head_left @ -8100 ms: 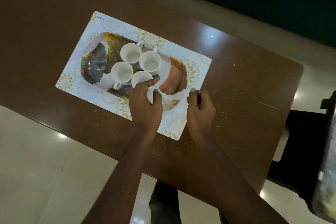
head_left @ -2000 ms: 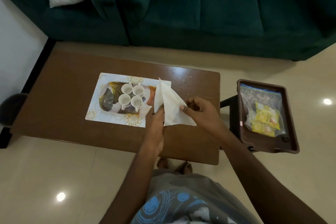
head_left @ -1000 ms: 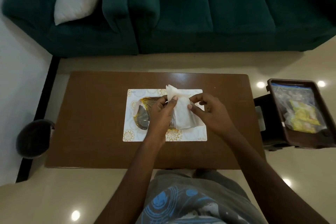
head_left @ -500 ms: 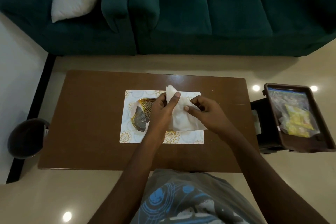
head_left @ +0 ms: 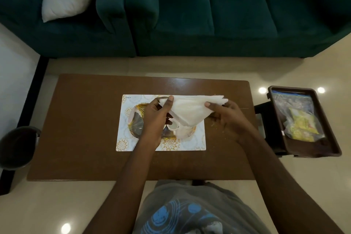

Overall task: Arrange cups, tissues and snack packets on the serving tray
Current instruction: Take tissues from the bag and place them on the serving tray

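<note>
Head view, step: I judge I am folding the tissue point(head_left: 190, 112); best to keep its top edge taut and corners matched before laying it on the tray point(head_left: 135, 123).
Left hand point(head_left: 155, 118): pinches the tissue's left corner, thumb on top.
Right hand point(head_left: 226, 114): pinches the right corner.
Tissue: held above the tray, mid-desk point(head_left: 85, 119).
Cup point(head_left: 173, 125): on the tray, peeking below the tissue.
Snack packets point(head_left: 302, 125): bagged, off the desk's right edge.

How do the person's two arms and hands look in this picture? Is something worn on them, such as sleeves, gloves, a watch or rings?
Both forearms are bare, with no sleeves reaching them. The left hand and the right hand wear no gloves, and no watch, bracelet or ring is visible. The nails look short. The only clothing in view is a grey T-shirt with a blue swirl print.
</note>
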